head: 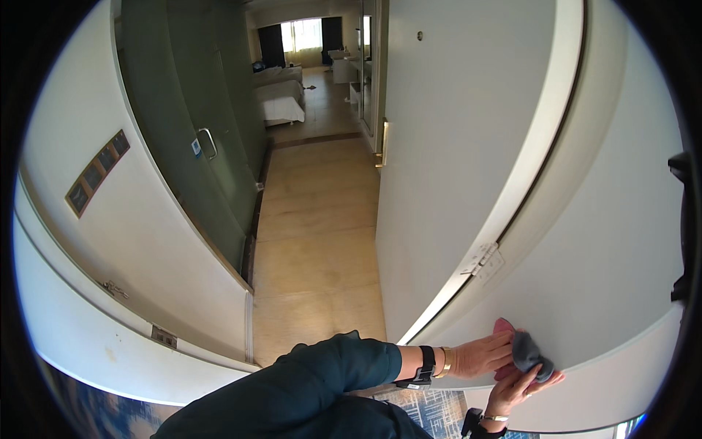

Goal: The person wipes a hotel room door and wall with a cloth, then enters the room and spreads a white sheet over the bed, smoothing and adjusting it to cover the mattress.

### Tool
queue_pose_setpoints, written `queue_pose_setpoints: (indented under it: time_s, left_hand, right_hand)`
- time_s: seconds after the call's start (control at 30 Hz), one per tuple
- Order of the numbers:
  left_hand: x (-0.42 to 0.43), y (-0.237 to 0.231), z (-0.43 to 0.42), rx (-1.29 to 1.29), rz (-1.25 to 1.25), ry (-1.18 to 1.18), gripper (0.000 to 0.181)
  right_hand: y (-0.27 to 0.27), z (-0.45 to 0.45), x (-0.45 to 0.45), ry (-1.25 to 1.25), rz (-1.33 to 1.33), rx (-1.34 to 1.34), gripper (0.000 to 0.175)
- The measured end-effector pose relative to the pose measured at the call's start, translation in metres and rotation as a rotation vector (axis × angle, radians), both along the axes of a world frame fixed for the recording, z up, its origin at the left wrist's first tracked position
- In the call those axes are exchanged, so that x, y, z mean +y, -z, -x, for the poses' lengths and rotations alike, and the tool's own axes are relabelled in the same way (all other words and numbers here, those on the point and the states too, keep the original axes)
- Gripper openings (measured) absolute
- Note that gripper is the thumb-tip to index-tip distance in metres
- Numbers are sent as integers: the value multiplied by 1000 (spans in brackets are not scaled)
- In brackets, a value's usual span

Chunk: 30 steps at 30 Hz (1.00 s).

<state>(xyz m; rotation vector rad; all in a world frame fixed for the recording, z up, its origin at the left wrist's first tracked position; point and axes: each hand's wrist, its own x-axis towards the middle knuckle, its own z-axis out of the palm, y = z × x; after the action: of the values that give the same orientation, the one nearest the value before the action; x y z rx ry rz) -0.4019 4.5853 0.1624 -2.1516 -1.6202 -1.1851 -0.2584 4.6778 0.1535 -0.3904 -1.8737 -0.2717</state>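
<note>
My left hand [478, 355] reaches across my body, its fingers lying over a pink cloth [503, 326] pressed to the white door frame panel [592, 285]. Just below and to the right, my right hand [515, 390] has its thumb on a bunched grey cloth [528, 352]. The left fingertips touch the grey cloth's edge. Both cloths are partly hidden by my fingers. Above the hands, a metal hinge [485, 262] joins the frame to an open white door [455, 137].
A tiled hallway [318, 219] leads to a room with a bed [279, 101]. On the left are a frosted glass door [192, 110] with a metal handle [208, 144], a row of wall switches [98, 173] and a strike plate [164, 337]. Patterned carpet [430, 411] lies below me.
</note>
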Motion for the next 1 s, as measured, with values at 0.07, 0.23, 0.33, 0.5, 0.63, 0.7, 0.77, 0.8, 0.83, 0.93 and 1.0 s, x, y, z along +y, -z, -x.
queue_pose_setpoints:
  time_s: [0.07, 0.23, 0.33, 0.5, 0.63, 0.7, 0.77, 0.8, 0.83, 0.93, 1.0]
  left_hand:
    - [-3, -2, 12, 126, -259, -14, 41]
    - [-13, -44, 47, 163, -498, 23, 22]
    - [-33, -70, 84, 166, -536, -22, 15]
    - [-110, -66, 189, 165, -432, -225, 19]
    - [-204, -32, 284, 195, -261, -562, 24]
    - [-256, -17, 327, 207, -197, -681, 25]
    - [-307, -3, 356, 180, -62, -778, 26]
    - [-330, 1, 370, 186, -28, -831, 27]
    - [-353, 4, 385, 197, 7, -884, 28]
    - [-408, 13, 419, 114, 78, -980, 31]
    - [-432, 16, 438, 61, 78, -1062, 35]
  right_hand:
    - [3, 2, -9, 29, 82, 21, 45]
    - [-41, 21, -38, 187, -85, 5, 33]
    - [-66, 62, -58, 90, -179, 91, 30]
    - [-48, 182, -108, -340, 74, 37, 36]
    - [-18, 294, -158, -693, 295, -82, 34]
    - [-12, 348, -188, -791, 420, -201, 32]
    - [-13, 402, -217, -905, 492, -290, 28]
    - [-13, 427, -232, -942, 462, -312, 28]
    - [-14, 452, -246, -977, 443, -348, 29]
    - [-10, 513, -284, -1101, 431, -457, 28]
    - [-3, 547, -303, -1193, 411, -510, 29]
